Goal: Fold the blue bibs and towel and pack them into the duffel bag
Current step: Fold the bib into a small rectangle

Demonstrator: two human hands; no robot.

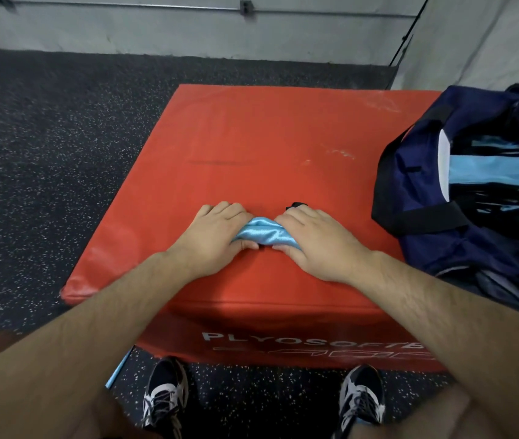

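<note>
blue bib [263, 232] bunched on the red box [283, 137], gripped by left hand [217, 229] and right hand [318, 239].

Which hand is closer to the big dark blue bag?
Right. The right hand grips the bib at the end nearer the duffel bag; the left hand grips the other end, farther away.

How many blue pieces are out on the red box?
1: a blue bundle gripped by the left hand and right hand on the red box. More light blue fabric lies inside the duffel bag; piece count there unclear.
</note>
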